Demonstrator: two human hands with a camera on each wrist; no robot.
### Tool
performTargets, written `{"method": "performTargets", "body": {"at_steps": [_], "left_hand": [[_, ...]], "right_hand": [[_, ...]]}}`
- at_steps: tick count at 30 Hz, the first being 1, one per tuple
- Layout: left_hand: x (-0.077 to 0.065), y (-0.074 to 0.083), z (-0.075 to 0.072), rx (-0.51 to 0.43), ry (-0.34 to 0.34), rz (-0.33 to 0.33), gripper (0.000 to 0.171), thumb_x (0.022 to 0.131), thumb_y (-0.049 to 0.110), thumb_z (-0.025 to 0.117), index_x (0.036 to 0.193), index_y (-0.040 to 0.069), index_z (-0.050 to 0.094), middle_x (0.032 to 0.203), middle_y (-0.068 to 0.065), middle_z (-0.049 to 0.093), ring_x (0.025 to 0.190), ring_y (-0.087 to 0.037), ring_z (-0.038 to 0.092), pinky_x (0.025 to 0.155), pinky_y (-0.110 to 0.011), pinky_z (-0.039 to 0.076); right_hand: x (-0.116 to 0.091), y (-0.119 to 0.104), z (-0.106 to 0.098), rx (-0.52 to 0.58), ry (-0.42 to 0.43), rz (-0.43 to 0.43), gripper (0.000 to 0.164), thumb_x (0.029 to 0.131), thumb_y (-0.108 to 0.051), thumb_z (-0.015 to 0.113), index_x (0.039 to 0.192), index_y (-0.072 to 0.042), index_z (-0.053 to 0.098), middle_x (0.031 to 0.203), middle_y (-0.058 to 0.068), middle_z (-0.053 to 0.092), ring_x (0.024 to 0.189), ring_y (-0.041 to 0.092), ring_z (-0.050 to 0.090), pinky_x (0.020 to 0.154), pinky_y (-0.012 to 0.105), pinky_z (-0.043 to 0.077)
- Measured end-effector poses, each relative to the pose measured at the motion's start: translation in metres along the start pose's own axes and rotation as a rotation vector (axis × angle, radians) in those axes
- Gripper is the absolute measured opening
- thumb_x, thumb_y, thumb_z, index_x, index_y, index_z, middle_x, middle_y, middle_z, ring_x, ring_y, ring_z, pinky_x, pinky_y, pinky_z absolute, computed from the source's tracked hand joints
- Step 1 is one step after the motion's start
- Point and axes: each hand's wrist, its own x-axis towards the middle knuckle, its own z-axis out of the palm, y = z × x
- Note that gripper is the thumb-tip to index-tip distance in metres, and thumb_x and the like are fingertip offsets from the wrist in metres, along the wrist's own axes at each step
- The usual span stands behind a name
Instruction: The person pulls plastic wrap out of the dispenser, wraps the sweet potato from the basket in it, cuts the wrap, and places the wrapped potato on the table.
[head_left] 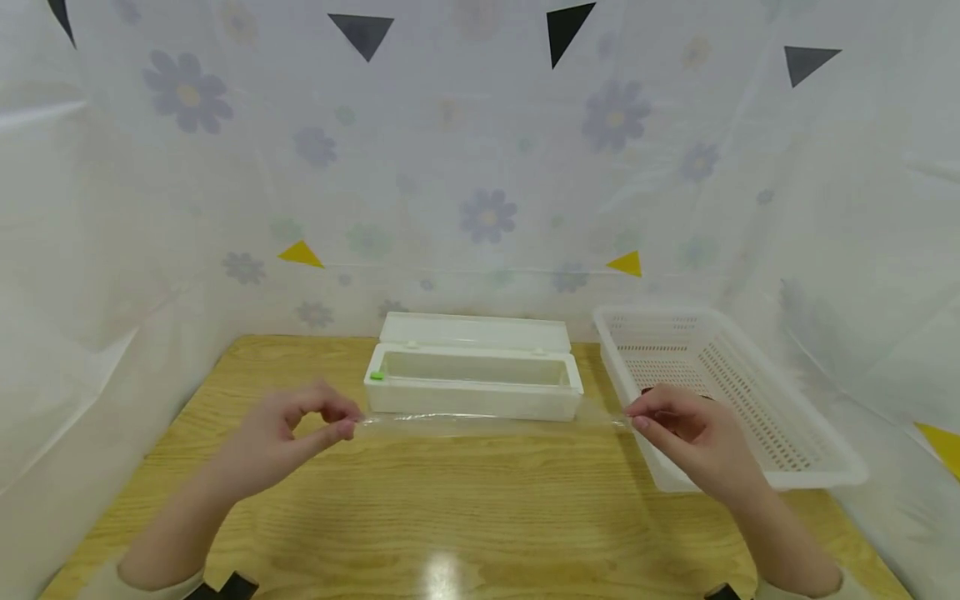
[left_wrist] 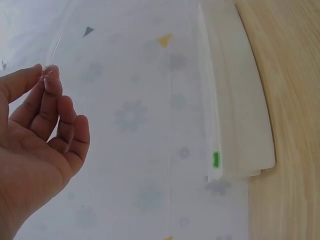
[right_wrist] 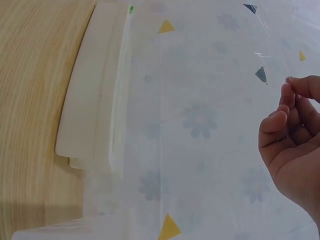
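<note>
A sheet of clear cling film (head_left: 487, 426) is stretched between the two hands, in front of a white cling film dispenser box (head_left: 465, 400). The left hand (head_left: 288, 429) pinches one corner between thumb and index finger. At the opposite corner, thumb and index finger of the right hand (head_left: 697, 437) pinch the film as well. Both wrist views show the other fingers loosely bent. The box's long lid (head_left: 472, 333) stands raised at the back, and a small green slider (head_left: 377, 376) sits at its left front edge.
A white perforated plastic basket (head_left: 750, 400) stands on the right, partly behind the right hand, with something dark mostly hidden inside. Everything rests on a wood-grain table (head_left: 450, 500). A flower-patterned curtain (head_left: 487, 167) with triangle markers encloses the back and sides.
</note>
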Motion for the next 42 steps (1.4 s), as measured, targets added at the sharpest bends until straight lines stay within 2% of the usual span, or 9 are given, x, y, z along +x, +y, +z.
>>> {"method": "performTargets", "body": {"at_steps": [2, 6, 12, 20, 23, 30, 35, 39, 42], "left_hand": [[-0.003, -0.003, 0.003, -0.021, -0.018, 0.004, 0.021, 0.089, 0.002, 0.062, 0.099, 0.021, 0.067, 0.086, 0.008, 0.062, 0.079, -0.009, 0.056, 0.071, -0.024, 0.045], [-0.009, -0.01, 0.008, -0.06, -0.051, 0.008, 0.023, 0.09, 0.001, 0.061, 0.099, 0.021, 0.066, 0.089, 0.007, 0.062, 0.079, -0.009, 0.057, 0.072, -0.024, 0.046], [-0.017, -0.022, 0.013, -0.117, -0.115, -0.005, 0.023, 0.091, 0.0, 0.059, 0.1, 0.02, 0.066, 0.09, 0.006, 0.062, 0.079, -0.011, 0.057, 0.073, -0.026, 0.047], [-0.027, -0.033, 0.016, -0.149, -0.182, -0.02, 0.022, 0.091, 0.001, 0.058, 0.099, 0.021, 0.066, 0.091, 0.006, 0.064, 0.08, -0.011, 0.058, 0.073, -0.026, 0.047], [-0.031, -0.037, 0.017, -0.16, -0.215, -0.02, 0.022, 0.092, 0.002, 0.058, 0.098, 0.021, 0.066, 0.089, 0.007, 0.064, 0.079, -0.01, 0.057, 0.072, -0.026, 0.046], [-0.04, -0.047, 0.021, -0.207, -0.298, 0.004, 0.022, 0.092, 0.0, 0.057, 0.099, 0.02, 0.064, 0.09, 0.006, 0.064, 0.08, -0.01, 0.055, 0.07, -0.026, 0.046], [-0.046, -0.054, 0.026, -0.208, -0.31, 0.022, 0.021, 0.091, 0.001, 0.059, 0.098, 0.02, 0.064, 0.091, 0.005, 0.065, 0.081, -0.01, 0.055, 0.07, -0.025, 0.045], [-0.048, -0.062, 0.032, -0.178, -0.306, -0.011, 0.015, 0.091, 0.007, 0.061, 0.096, 0.021, 0.065, 0.09, 0.004, 0.066, 0.081, -0.008, 0.056, 0.071, -0.024, 0.046], [-0.049, -0.066, 0.036, -0.161, -0.32, -0.055, 0.008, 0.092, 0.012, 0.062, 0.095, 0.019, 0.065, 0.089, 0.002, 0.067, 0.081, -0.008, 0.056, 0.071, -0.024, 0.046]], "right_hand": [[-0.004, 0.0, 0.001, -0.011, -0.017, 0.024, 0.03, 0.078, 0.022, 0.059, 0.094, -0.002, 0.067, 0.09, -0.005, 0.067, 0.077, 0.007, 0.06, 0.064, 0.017, 0.05], [-0.012, 0.001, 0.004, 0.005, -0.065, 0.019, 0.034, 0.078, 0.023, 0.058, 0.096, -0.004, 0.066, 0.091, -0.005, 0.066, 0.077, 0.007, 0.059, 0.065, 0.018, 0.05], [-0.021, 0.004, 0.008, 0.087, -0.154, -0.077, 0.041, 0.074, 0.027, 0.058, 0.1, -0.004, 0.065, 0.09, 0.001, 0.064, 0.076, 0.009, 0.056, 0.061, 0.021, 0.049], [-0.033, 0.011, 0.012, 0.086, -0.257, -0.144, 0.045, 0.072, 0.026, 0.06, 0.101, -0.008, 0.065, 0.087, 0.001, 0.062, 0.073, 0.009, 0.054, 0.058, 0.024, 0.047], [-0.038, 0.013, 0.014, 0.06, -0.283, -0.13, 0.045, 0.073, 0.024, 0.062, 0.101, -0.011, 0.065, 0.088, 0.0, 0.062, 0.073, 0.008, 0.055, 0.058, 0.023, 0.047], [-0.049, 0.019, 0.019, 0.006, -0.337, -0.022, 0.038, 0.08, 0.015, 0.063, 0.101, -0.017, 0.065, 0.087, -0.002, 0.064, 0.074, 0.007, 0.057, 0.06, 0.022, 0.049], [-0.053, 0.025, 0.027, -0.009, -0.357, 0.011, 0.031, 0.083, 0.009, 0.064, 0.098, -0.018, 0.066, 0.084, -0.001, 0.065, 0.072, 0.006, 0.057, 0.059, 0.022, 0.05], [-0.056, 0.032, 0.032, -0.051, -0.349, 0.061, 0.026, 0.083, 0.003, 0.068, 0.093, -0.022, 0.067, 0.082, -0.006, 0.066, 0.07, 0.004, 0.058, 0.057, 0.021, 0.049], [-0.06, 0.04, 0.035, -0.084, -0.356, 0.068, 0.025, 0.083, 0.0, 0.069, 0.092, -0.023, 0.067, 0.08, -0.008, 0.066, 0.069, 0.003, 0.057, 0.054, 0.019, 0.047]]}}
